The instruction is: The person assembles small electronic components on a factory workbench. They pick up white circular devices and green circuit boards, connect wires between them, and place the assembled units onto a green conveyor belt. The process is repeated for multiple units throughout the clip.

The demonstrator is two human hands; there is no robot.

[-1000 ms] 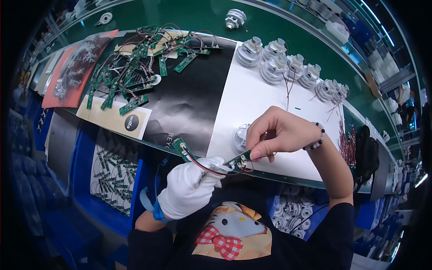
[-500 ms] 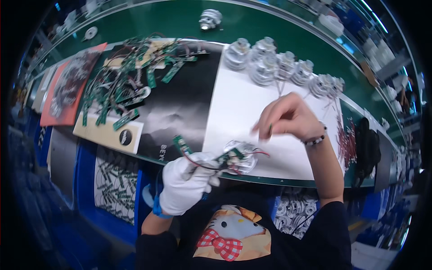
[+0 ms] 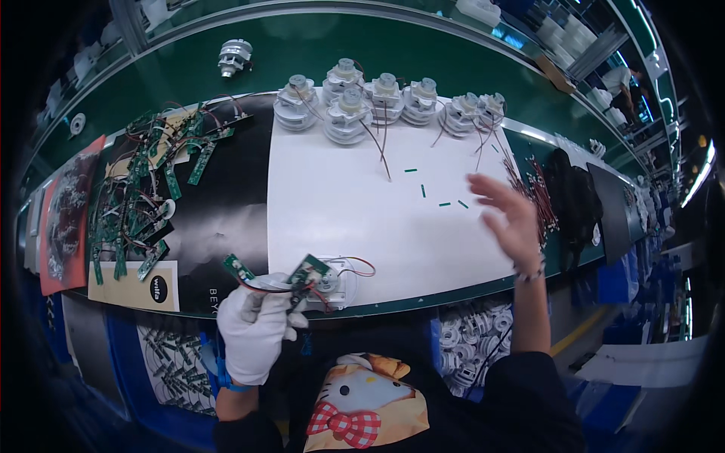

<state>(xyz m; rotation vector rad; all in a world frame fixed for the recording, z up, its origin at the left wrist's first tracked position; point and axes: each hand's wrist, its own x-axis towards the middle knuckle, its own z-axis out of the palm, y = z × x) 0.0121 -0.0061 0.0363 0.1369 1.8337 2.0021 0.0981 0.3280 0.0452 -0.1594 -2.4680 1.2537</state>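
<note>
My left hand (image 3: 253,325), in a white glove, grips a green circuit board (image 3: 310,273) with red and black wires near the table's front edge. A second small board (image 3: 239,267) hangs on the wires by its thumb side. Just behind the held board is a white round housing (image 3: 346,285) on the white sheet (image 3: 362,219). Bare and open, my right hand (image 3: 510,219) hovers above the sheet's right part, fingers apart. Several thin green strips (image 3: 445,204) lie to its left.
Several white round assemblies (image 3: 347,117) with wires stand along the sheet's far edge. A tangled heap of wired circuit boards (image 3: 143,189) lies at left, beside an orange sheet (image 3: 66,226). Red wires (image 3: 538,196) and a black bundle (image 3: 570,208) lie at right. Below the table sits a bin of white rings (image 3: 472,343).
The view has shifted, so the table appears further left. My right hand has moved right and its fingers have spread; green strips now show on the sheet. My left hand still holds the board.
</note>
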